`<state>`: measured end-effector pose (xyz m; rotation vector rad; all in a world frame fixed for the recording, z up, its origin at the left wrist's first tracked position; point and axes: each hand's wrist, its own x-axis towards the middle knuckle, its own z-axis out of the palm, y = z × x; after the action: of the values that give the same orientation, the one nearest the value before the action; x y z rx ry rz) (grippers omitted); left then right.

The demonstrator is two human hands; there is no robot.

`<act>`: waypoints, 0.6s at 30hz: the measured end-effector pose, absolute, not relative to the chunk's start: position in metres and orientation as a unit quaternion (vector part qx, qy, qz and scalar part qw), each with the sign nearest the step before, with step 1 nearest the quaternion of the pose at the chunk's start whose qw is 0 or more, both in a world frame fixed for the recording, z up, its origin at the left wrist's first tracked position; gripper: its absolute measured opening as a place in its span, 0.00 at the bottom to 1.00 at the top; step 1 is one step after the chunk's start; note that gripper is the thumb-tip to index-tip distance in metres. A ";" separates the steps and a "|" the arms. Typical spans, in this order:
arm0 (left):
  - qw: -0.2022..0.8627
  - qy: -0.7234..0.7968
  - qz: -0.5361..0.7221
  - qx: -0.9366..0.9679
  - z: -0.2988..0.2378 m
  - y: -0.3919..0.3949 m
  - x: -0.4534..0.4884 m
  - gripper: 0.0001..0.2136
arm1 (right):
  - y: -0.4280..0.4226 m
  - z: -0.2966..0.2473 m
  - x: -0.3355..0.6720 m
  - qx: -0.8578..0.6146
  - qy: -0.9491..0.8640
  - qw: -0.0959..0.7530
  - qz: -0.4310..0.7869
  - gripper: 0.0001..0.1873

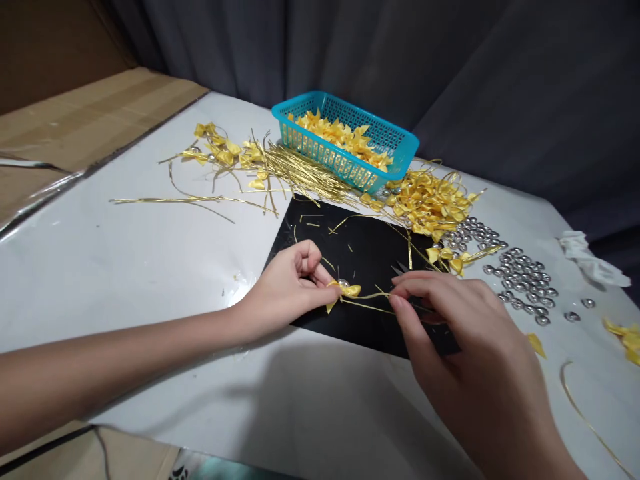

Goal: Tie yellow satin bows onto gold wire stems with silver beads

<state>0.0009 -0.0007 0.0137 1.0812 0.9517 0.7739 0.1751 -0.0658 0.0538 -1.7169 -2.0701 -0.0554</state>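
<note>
My left hand (pixel 300 280) pinches a small yellow ribbon bow (pixel 353 291) between thumb and fingertips. A shiny silver bead (pixel 343 283) sits at the bow's middle. Thin gold twist ties (pixel 365 303) run from the bow toward my right hand (pixel 450 320), whose thumb and forefinger are closed on one tie's end. Pointed metal tips, like those of scissors (pixel 400 268), show just behind the right fingers; whether that hand holds them is hidden. Both hands are over a black mat (pixel 325 233) strewn with short tie scraps.
Behind the mat stands a blue plastic basket (pixel 345 153) of yellow bows. A bundle of gold ties (pixel 305 170) lies before it. To the right are a heap of bows with ties (pixel 433 200), many silver beads (pixel 525 280) and a crumpled white piece (pixel 593 257). A dark curtain hangs behind.
</note>
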 end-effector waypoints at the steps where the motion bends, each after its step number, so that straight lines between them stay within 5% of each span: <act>1: 0.684 0.423 0.339 0.488 0.014 -0.001 0.001 0.18 | -0.066 0.056 0.173 -0.630 -0.741 0.230 -0.007 0.04; 7: 0.662 0.409 0.338 0.529 0.011 -0.001 0.000 0.18 | -0.059 0.063 0.165 -0.673 -0.638 0.306 0.216 0.07; 10: 0.639 0.394 0.344 0.564 0.009 0.000 0.000 0.17 | -0.053 0.066 0.166 -0.651 -0.619 0.278 0.341 0.11; 18: 0.673 0.365 0.290 0.574 0.005 -0.004 0.000 0.16 | -0.021 0.074 0.164 -0.537 -0.799 0.136 0.235 0.06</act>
<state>0.0003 -0.0038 0.0051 1.2920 0.8216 0.6521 0.1644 -0.0212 0.0739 -1.5537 -2.3130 0.6812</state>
